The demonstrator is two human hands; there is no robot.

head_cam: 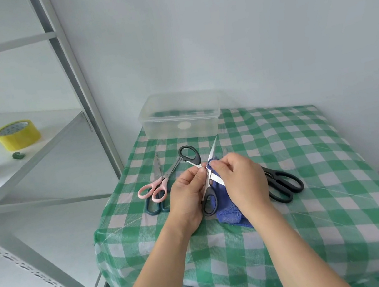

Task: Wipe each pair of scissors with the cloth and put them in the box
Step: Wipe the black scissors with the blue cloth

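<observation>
Left hand (187, 194): scissors (209, 200); right hand (242, 179): cloth (229, 214); box (156, 129) beyond.

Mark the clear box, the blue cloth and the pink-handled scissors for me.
clear box (162, 134): head view, on its front wall.
blue cloth (229, 214): head view, on its folded lower end.
pink-handled scissors (160, 183): head view, where the two pink handles meet.

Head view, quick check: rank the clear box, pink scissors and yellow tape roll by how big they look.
1. Clear box, clearly largest.
2-3. Pink scissors and yellow tape roll: too close to rank; scissors span longer, roll looks bulkier, and it sits off on the shelf.
</observation>
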